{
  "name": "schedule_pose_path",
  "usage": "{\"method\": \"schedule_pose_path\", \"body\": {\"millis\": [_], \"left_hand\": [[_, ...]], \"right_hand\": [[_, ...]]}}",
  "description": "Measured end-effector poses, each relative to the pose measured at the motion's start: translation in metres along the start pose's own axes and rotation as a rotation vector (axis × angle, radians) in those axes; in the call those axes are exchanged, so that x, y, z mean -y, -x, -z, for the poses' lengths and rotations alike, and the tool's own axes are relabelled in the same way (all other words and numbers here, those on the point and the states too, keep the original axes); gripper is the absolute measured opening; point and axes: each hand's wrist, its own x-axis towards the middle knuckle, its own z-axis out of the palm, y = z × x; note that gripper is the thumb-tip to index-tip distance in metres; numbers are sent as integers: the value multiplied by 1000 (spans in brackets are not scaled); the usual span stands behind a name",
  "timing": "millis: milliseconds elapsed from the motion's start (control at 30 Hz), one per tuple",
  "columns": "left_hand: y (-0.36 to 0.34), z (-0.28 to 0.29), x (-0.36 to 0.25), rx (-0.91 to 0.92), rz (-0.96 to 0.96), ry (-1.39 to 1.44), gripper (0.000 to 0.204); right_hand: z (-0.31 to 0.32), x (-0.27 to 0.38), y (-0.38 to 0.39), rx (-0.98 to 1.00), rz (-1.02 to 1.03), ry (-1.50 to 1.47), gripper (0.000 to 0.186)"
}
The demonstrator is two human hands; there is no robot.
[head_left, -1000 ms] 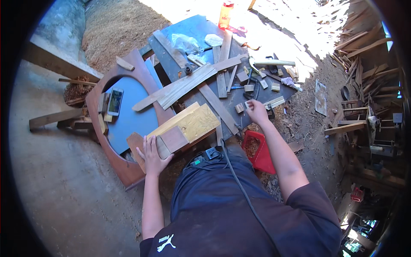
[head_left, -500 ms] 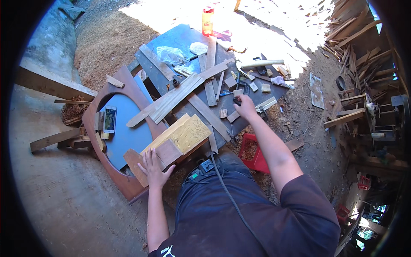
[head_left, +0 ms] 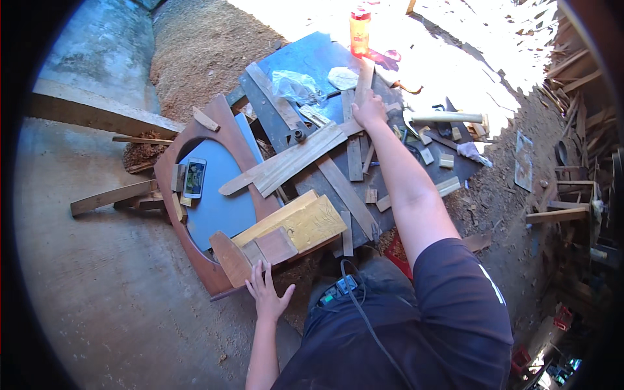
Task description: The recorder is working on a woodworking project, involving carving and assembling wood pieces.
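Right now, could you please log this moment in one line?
left hand: open, beside brown board; right hand: over wooden strips, grip unclear; phone: screen lit

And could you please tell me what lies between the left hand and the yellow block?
In the head view, a brown block and a narrower wooden piece lie between them.

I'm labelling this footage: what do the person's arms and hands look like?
The left hand and right hand wear no gloves; the forearms are bare. The right sleeve is short and dark, with a white marking; the left sleeve can't be made out.
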Motion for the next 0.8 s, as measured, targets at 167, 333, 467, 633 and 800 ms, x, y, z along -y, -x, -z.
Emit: {"method": "schedule_pose_path", "body": {"millis": [167,333,467,633,800], "left_hand": [[33,-17,-26,10,105,98,93],[49,-23,-52,0,130,142,90],[57,-27,-59,-58,204,171,84],[51,-24,-69,-164,226,228,71],[37,-25,-75,-184,192,273,67]], "right_hand": [[-11,23,-23,85,-209,141,94],[-40,11,-17,244,-240,236,91],[-40,10,-13,299,-128,211,62],[29,18,3,49,51,-4,52],[96,-4,-23,-452,408,-306,51]]}}
